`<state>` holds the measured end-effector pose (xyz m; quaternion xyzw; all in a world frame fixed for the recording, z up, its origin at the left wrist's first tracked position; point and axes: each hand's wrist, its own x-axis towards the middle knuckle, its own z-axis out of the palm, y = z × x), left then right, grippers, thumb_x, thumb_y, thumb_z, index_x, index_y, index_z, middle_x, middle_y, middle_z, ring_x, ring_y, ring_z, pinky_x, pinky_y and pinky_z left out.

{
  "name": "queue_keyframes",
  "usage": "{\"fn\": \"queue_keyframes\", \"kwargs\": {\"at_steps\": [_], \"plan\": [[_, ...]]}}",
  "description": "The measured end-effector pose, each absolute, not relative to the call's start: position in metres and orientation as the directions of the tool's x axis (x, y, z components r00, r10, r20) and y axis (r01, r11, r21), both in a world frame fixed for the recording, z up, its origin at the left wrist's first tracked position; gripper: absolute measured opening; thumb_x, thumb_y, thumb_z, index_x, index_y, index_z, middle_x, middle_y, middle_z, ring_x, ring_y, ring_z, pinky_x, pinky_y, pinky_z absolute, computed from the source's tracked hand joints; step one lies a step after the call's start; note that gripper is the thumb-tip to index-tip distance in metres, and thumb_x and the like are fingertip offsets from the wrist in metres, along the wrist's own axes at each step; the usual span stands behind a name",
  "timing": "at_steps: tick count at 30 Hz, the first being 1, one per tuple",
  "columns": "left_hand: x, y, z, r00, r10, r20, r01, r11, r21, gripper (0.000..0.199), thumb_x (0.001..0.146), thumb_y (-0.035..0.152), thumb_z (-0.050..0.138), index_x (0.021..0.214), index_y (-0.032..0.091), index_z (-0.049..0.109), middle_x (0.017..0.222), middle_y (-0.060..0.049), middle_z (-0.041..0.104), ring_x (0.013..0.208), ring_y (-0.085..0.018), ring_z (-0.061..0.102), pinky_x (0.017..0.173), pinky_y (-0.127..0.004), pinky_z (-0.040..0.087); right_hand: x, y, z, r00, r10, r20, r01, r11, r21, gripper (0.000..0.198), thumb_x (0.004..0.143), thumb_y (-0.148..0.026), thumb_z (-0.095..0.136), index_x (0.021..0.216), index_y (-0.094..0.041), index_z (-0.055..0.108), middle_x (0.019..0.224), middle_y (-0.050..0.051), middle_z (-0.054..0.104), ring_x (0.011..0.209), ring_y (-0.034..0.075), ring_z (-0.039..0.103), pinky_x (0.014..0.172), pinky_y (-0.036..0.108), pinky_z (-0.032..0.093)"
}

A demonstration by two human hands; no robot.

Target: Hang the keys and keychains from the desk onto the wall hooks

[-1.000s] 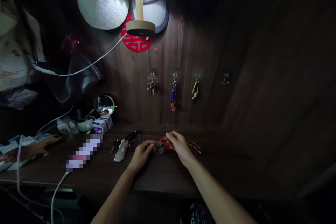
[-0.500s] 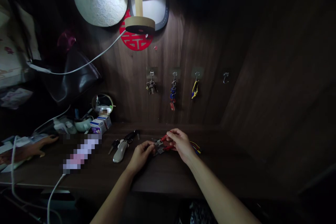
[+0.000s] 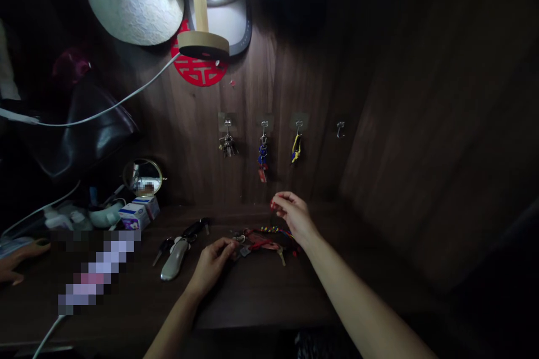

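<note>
My left hand [image 3: 213, 263] rests low over the dark shelf, fingers closed at the metal end of a bunch of keys. In that bunch are a red strap [image 3: 261, 243], a brass-coloured key [image 3: 281, 257] and a braided multicoloured cord [image 3: 273, 229]. Raised above the bunch, my right hand [image 3: 295, 216] pinches a small red piece [image 3: 273, 203]; whether it joins the bunch I cannot tell. Left of my left hand lies another set of keys with a silver oval fob [image 3: 175, 259] and a black key [image 3: 196, 229].
On the back wall hang a metal key bunch [image 3: 228, 146], keys with blue and red tags [image 3: 263, 158] and a yellow cord [image 3: 296, 149], beside a bare hook [image 3: 341, 129]. A lamp [image 3: 203, 46] is overhead. A round mirror [image 3: 144, 178] and boxes [image 3: 140, 213] stand left.
My right hand has lifted away from the bunch with a small red piece, and the bunch now lies spread out. The view has shifted right. My left hand stays at the bunch's end.
</note>
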<state>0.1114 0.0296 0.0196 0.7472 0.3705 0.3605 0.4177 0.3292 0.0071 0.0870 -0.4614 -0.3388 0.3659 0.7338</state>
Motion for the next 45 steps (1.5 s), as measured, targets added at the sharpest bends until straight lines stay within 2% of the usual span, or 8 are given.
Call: {"fn": "queue_keyframes", "kwargs": {"at_steps": [7,11,16,25,35,40,45], "plan": [[0.113,0.029,0.022,0.465,0.854,0.232,0.256,-0.381,0.889,0.042,0.078,0.056,0.046,0.074,0.018,0.064,0.065,0.0,0.062,0.068,-0.017,0.056,0.069,-0.025,0.042,0.387,0.029,0.144,0.609,0.707,0.36,0.082,0.396,-0.915,0.017,0.057,-0.024,0.069,0.07,-0.017,0.061,0.058,-0.002,0.061,0.055,0.01,0.058,0.045,0.018,0.04],[0.114,0.031,0.019,0.464,0.857,0.224,0.256,-0.372,0.892,0.042,0.078,0.056,0.046,0.074,0.018,0.063,0.066,0.0,0.061,0.069,-0.016,0.055,0.068,-0.024,0.042,0.413,0.046,0.182,0.576,0.656,0.488,0.296,0.389,-0.872,0.007,0.062,-0.017,0.064,0.069,-0.016,0.061,0.056,-0.003,0.059,0.052,0.009,0.055,0.043,0.017,0.039],[0.114,0.031,0.018,0.457,0.865,0.208,0.274,-0.359,0.892,0.041,0.078,0.056,0.046,0.078,0.019,0.064,0.066,0.0,0.061,0.069,-0.017,0.055,0.068,-0.024,0.042,0.435,0.067,0.219,0.547,0.596,0.588,0.436,0.397,-0.808,0.007,0.065,-0.012,0.063,0.07,-0.016,0.06,0.055,-0.003,0.058,0.052,0.009,0.055,0.044,0.017,0.04],[0.116,0.034,0.02,0.441,0.876,0.196,0.286,-0.344,0.894,0.045,0.078,0.06,0.043,0.072,0.019,0.062,0.064,0.0,0.06,0.066,-0.016,0.054,0.065,-0.023,0.04,0.456,0.094,0.237,0.549,0.548,0.631,0.517,0.37,-0.772,0.007,0.065,-0.009,0.062,0.068,-0.015,0.061,0.052,-0.003,0.056,0.049,0.009,0.054,0.046,0.019,0.041],[0.115,0.037,0.019,0.424,0.886,0.187,0.282,-0.326,0.902,0.044,0.078,0.059,0.045,0.072,0.018,0.061,0.062,0.001,0.058,0.065,-0.015,0.053,0.064,-0.023,0.04,0.463,0.103,0.208,0.628,0.552,0.548,0.436,0.334,-0.836,0.01,0.062,-0.008,0.062,0.065,-0.016,0.057,0.051,-0.003,0.056,0.046,0.009,0.053,0.043,0.018,0.04],[0.115,0.037,0.019,0.417,0.885,0.207,0.281,-0.342,0.897,0.045,0.077,0.059,0.045,0.073,0.018,0.062,0.062,0.001,0.058,0.065,-0.015,0.053,0.064,-0.023,0.04,0.46,0.099,0.186,0.652,0.531,0.542,0.42,0.343,-0.84,0.016,0.059,-0.015,0.065,0.073,-0.016,0.057,0.059,-0.001,0.061,0.053,0.012,0.056,0.046,0.022,0.044],[0.115,0.035,0.021,0.407,0.887,0.216,0.277,-0.346,0.896,0.042,0.077,0.056,0.046,0.071,0.018,0.062,0.062,0.001,0.059,0.066,-0.016,0.054,0.065,-0.023,0.04,0.455,0.084,0.159,0.676,0.459,0.577,0.429,0.392,-0.814,0.025,0.06,-0.027,0.063,0.082,-0.017,0.059,0.072,0.002,0.064,0.066,0.015,0.059,0.053,0.025,0.047]]}}
